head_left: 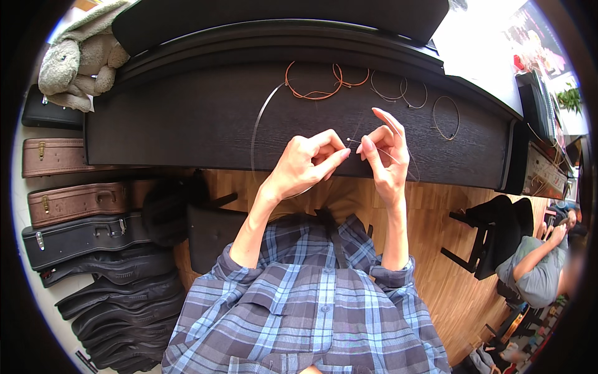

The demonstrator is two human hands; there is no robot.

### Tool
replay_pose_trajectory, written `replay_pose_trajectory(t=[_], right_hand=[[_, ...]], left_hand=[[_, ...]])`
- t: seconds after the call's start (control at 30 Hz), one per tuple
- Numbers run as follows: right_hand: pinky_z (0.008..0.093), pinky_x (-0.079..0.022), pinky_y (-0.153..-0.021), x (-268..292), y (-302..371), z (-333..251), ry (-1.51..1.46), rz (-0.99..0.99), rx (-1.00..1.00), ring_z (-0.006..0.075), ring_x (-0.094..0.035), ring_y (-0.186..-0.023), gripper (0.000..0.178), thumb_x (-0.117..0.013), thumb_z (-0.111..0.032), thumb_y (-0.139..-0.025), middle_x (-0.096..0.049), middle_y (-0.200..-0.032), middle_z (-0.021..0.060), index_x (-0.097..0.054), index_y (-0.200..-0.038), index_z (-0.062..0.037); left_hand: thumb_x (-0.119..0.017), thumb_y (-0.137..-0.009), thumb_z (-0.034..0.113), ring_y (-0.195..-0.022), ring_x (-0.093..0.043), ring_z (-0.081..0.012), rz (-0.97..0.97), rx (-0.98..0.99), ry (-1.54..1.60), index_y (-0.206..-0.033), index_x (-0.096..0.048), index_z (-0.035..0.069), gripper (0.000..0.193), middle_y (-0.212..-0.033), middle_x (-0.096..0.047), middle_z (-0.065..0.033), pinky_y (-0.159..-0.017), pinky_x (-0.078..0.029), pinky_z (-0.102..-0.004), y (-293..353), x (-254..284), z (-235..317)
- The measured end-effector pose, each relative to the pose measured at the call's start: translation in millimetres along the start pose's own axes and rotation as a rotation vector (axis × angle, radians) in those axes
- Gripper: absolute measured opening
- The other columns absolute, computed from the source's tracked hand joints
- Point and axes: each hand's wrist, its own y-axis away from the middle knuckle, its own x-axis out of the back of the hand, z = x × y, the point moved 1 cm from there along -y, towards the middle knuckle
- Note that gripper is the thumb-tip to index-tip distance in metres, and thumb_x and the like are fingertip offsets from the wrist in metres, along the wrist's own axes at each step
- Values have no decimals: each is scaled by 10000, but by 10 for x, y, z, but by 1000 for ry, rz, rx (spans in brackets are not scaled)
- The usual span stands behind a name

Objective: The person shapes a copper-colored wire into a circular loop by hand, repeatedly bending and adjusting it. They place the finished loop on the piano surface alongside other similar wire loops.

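Observation:
A thin silver guitar string (254,134) is in my hands; its wide loop curves out to the left over the dark wooden surface (187,124). My left hand (309,161) pinches part of it between thumb and fingertips. Close by, my right hand (384,159) is also closed in a pinch on the thin string, with its index finger raised. A small ball end (349,139) shows between the two hands. Beyond them lie copper-coloured coiled strings (309,98) and, farther right, silver coiled strings (446,138).
Brown instrument cases (81,202), a black case (87,238) and several black soft bags (124,311) line the left side. A grey plush toy (65,65) sits at the far left corner. To the right are a black chair (498,234) and a seated person (536,274).

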Motion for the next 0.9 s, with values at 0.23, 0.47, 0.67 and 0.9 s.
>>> replay_pose_trajectory(t=[0.23,0.47,0.67,0.9], right_hand=[[221,-493,-692,52,-7,51,-4,-49,-27,84,-593,-749,123,-655,-58,-987,-653,-872,48,-689,-1077,18],[228,-517,-640,61,7,74,-46,-83,-50,77,-620,-709,74,-685,-47,-965,-698,-865,61,-711,-975,21],[222,-475,-572,58,9,-16,157,-269,-63,89,-616,-638,95,-690,-66,-952,-660,-757,50,-714,-894,5],[243,-493,-590,87,-15,-63,114,-399,-90,97,-635,-636,76,-740,-96,-911,-682,-753,34,-736,-885,-24]], left_hand=[[-755,-914,122,-510,-494,-12,-6,-100,-145,-865,-671,32,133,-596,-615,26,-476,-360,-221,-12,1,-19],[-758,-898,81,-578,-566,-24,64,-146,-24,-953,-692,27,101,-760,-690,2,-517,-420,-203,-18,-8,6],[-768,-894,93,-606,-628,-54,86,-219,182,-1043,-732,47,160,-893,-692,-32,-555,-491,-216,-39,24,-82],[-760,-892,60,-673,-644,-84,-13,-283,240,-975,-718,28,99,-929,-677,-44,-587,-505,-218,-26,89,-133]])
